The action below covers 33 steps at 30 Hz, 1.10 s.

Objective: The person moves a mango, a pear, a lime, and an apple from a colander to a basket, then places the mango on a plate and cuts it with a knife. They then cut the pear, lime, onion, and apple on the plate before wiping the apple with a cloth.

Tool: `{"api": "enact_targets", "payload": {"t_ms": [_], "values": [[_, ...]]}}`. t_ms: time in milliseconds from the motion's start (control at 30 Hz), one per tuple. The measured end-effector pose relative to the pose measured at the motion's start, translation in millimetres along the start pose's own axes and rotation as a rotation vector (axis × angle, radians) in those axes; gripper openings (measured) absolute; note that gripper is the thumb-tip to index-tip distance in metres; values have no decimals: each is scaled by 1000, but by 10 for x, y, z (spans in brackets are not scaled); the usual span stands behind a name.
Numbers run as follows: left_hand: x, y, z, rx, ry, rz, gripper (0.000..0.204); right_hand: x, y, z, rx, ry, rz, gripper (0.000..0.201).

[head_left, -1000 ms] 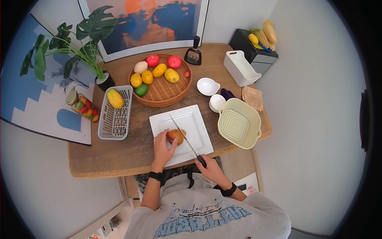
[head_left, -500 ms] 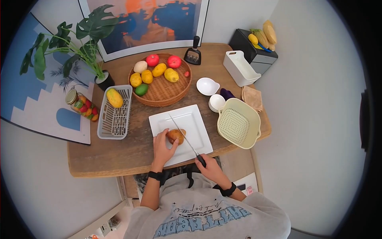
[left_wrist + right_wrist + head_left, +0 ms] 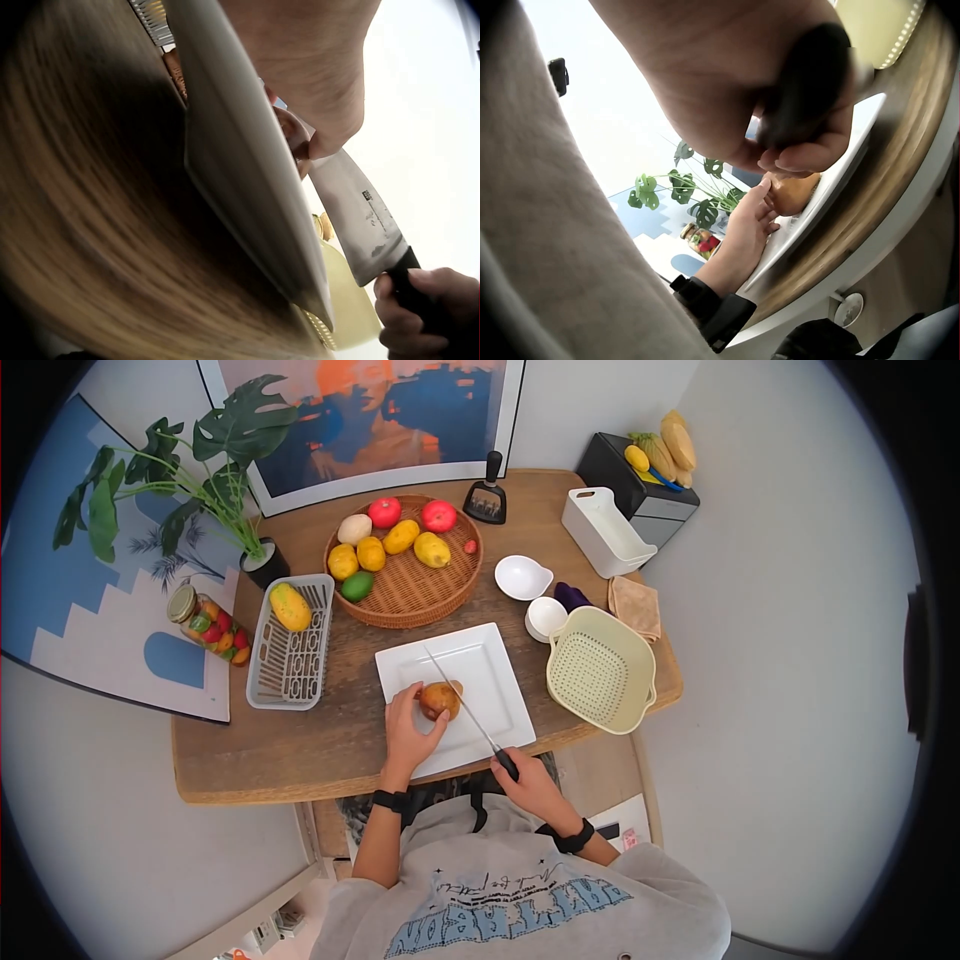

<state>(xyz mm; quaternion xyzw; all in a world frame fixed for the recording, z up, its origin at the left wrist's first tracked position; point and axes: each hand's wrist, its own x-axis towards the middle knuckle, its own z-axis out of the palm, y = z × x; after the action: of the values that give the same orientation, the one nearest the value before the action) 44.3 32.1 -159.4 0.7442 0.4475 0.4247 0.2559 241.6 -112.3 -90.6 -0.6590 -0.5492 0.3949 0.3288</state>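
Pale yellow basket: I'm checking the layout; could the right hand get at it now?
Probably not yet: the right hand grips the knife, though nothing visible blocks its way to the pale yellow basket.

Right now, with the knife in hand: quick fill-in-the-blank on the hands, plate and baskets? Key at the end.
1. The right hand grips the knife by its ____.
2. The left hand holds the round brown item over a square plate whose colour is ____.
3. The number of yellow fruits in the grey basket is ____.
4. Seen from the person's side, the pale yellow colander stands to the plate's ____.

Missing words: handle; white; one; right.
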Motion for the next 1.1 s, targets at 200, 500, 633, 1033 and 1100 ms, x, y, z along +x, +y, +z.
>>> {"api": "enact_targets", "payload": {"t_ms": [200, 500, 633, 1033, 1100], "values": [[2, 12, -1, 7, -4, 9, 61, -22, -26, -19, 7, -4, 7, 21], [11, 29, -8, 27, -28, -6, 61, -21, 6, -25, 3, -10, 0, 21], [9, 24, 2, 44, -34, -4, 61, -23, 27, -21, 17, 1, -10, 21], [5, 22, 8, 58, -48, -6, 59, -43, 53, -33, 24, 17, -20, 22], [15, 24, -8, 53, -47, -7, 59, -39, 25, -44, -2, 7, -4, 21]]}}
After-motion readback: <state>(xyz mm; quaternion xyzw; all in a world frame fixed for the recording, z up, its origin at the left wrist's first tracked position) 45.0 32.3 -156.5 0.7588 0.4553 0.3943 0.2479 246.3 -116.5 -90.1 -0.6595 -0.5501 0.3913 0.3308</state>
